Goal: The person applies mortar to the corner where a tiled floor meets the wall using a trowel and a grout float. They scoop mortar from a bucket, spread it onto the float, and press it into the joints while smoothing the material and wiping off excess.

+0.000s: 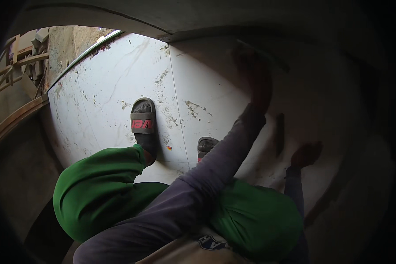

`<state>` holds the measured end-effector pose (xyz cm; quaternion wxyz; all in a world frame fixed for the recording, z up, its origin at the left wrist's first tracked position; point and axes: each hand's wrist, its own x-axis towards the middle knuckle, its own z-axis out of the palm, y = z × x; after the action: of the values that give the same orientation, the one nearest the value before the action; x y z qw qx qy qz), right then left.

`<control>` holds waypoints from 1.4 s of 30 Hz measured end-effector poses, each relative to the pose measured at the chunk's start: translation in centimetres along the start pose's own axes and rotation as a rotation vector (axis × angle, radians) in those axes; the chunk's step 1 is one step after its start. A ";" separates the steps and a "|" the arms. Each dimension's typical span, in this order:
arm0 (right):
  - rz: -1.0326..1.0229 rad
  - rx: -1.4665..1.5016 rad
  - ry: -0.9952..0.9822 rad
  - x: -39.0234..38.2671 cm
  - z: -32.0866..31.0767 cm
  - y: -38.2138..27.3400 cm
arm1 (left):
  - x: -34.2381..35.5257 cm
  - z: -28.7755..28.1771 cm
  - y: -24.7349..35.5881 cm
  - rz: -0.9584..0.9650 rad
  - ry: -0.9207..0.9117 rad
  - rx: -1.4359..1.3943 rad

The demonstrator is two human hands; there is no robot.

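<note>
My left arm reaches across my knees to the upper right. At its end my left hand (252, 66) is closed, in deep shade low by the wall's foot. A long thin strip with a greenish edge (270, 59) slants from the hand toward the right; its kind is too dark to make out. My right hand (307, 154) hangs low to the right of my knee, over the floor. Shade hides how its fingers lie, and no object shows in it. A narrow dark shape (280, 134), unclear in kind, lies between the two hands.
Pale marble-look floor tiles (110, 83) carry smears of dried dirt. My feet wear dark slide sandals (142, 121). A wall (224, 22) runs along the top. Beyond a raised edge (81, 57) at left are bare ground, wooden pieces (31, 59) and blocks. A small colourful scrap (169, 148) lies near my foot.
</note>
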<state>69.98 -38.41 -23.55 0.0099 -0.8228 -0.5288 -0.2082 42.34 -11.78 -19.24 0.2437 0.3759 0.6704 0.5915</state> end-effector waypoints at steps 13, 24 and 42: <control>0.081 0.004 -0.098 0.2 0.0 -1.1 | 8.7 -6.8 -5.1 -0.253 0.237 -0.430; -0.006 0.061 -0.049 1.3 -0.6 -3.3 | -2.9 8.1 -3.9 0.113 -0.141 0.100; -0.088 -0.163 -0.016 -1.9 4.6 3.1 | 2.9 -17.0 -0.9 -0.443 -0.125 -0.113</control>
<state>73.54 -40.36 -27.83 -0.0706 -0.7984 -0.5458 -0.2442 27.29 -19.86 -16.70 0.4292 0.2411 0.6861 0.5357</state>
